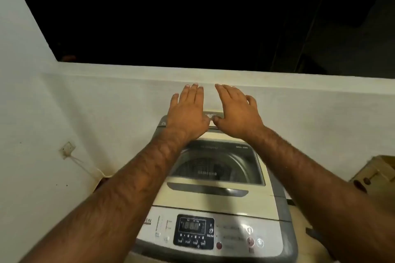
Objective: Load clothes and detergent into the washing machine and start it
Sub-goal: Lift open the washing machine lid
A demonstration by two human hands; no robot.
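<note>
A cream and grey top-loading washing machine point(215, 200) stands below me against a low white wall. Its lid point(213, 168) is closed, and the drum shows dimly through the dark glass window. The control panel point(194, 231) at the near edge has a lit digital display and several buttons. My left hand point(188, 111) and my right hand point(237, 111) are stretched out flat, side by side, palms down, above the machine's back edge. Both hold nothing, fingers extended. No clothes or detergent are in view.
A low white wall point(128, 96) runs behind the machine, with darkness beyond it. A wall socket point(68, 149) with a white cable sits low at the left. A wooden box point(378, 173) stands at the right.
</note>
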